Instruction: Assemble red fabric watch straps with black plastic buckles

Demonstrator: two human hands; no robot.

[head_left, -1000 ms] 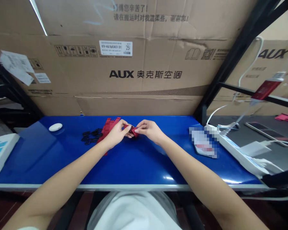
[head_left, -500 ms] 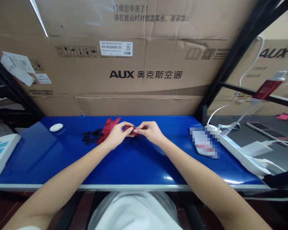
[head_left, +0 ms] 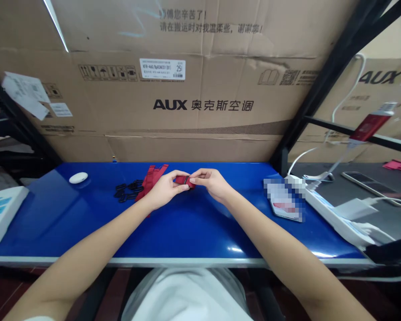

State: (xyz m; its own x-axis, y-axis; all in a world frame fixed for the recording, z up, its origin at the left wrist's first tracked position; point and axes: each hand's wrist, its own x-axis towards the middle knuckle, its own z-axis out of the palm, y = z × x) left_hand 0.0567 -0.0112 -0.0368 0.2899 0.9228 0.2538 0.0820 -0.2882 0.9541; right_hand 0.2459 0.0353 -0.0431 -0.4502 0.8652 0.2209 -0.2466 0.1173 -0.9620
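Over the blue tabletop, my left hand and my right hand meet at a short red strap with a dark crosspiece on it, perhaps a slider buckle. My left fingers pinch the strap from the left, with the thumb below it. At its right end, my right thumb and fingertips close on it; part of the strap is hidden behind them. A bundle of red straps lies just left of my left hand, partly covered by it. Beside that bundle sit several black plastic buckles.
A small white oval object and a white device are on the left. To the right lie a blurred packet, a white power strip with plugs and a phone. Cardboard boxes stand behind.
The strap has turned so its flat face and dark crosspiece show more. My left thumb has moved down below it, and my right hand has shifted slightly right.
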